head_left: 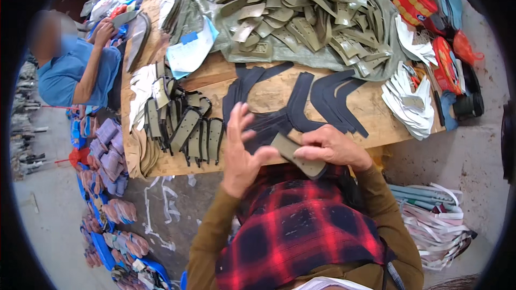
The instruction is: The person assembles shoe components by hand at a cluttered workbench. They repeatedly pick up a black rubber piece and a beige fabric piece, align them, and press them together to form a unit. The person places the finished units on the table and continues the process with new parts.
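We pinch the olive, curved, plastic-looking plate [287, 149] in our right hand [334, 147], so our spread left hand [239, 156], at its 9 o'clock, should steady the edge.

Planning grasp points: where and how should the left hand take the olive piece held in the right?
Probably the left end, pinched from the left across its thickness: the olive piece looks thin and elongated, the right hand holds it from the right, and that end faces the left hand.
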Available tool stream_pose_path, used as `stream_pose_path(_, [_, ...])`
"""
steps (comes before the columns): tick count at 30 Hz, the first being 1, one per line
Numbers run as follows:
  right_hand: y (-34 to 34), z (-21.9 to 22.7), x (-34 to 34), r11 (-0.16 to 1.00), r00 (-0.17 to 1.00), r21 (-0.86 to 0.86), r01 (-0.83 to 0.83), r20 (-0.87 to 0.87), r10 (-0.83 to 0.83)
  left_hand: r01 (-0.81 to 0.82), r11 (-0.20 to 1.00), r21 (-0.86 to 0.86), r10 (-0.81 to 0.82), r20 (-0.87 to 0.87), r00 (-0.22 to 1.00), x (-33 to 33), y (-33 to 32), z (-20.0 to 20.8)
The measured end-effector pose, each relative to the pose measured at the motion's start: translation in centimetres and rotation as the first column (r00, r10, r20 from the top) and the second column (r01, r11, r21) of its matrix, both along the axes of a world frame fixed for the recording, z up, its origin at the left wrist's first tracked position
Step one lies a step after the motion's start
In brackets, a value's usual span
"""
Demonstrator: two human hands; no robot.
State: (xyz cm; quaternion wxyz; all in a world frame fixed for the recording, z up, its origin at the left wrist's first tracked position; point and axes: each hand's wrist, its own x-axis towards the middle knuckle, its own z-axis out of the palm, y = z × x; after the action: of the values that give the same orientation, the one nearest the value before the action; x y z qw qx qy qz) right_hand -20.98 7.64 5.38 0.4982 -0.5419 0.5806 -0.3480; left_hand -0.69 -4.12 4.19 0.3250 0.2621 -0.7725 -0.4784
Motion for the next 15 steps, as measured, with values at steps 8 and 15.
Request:
stream_pose_path(8, [1.5, -1.7, 1.2, 0.962, 0.758, 0.147, -0.23, 0.647, 0.083, 0.643, 0.675, 0.361, -0.736, 0.266, 0.623, 0.7, -0.2, 3.3])
stream_pose_path(15, [2.0, -2.7, 2.0, 0.988, 0.907, 0.031, -0.153, 0.402, 0.127, 0.521, 0.694, 0.497, -0.658, 0.144, 0.739, 1.4, 0.9, 0.4])
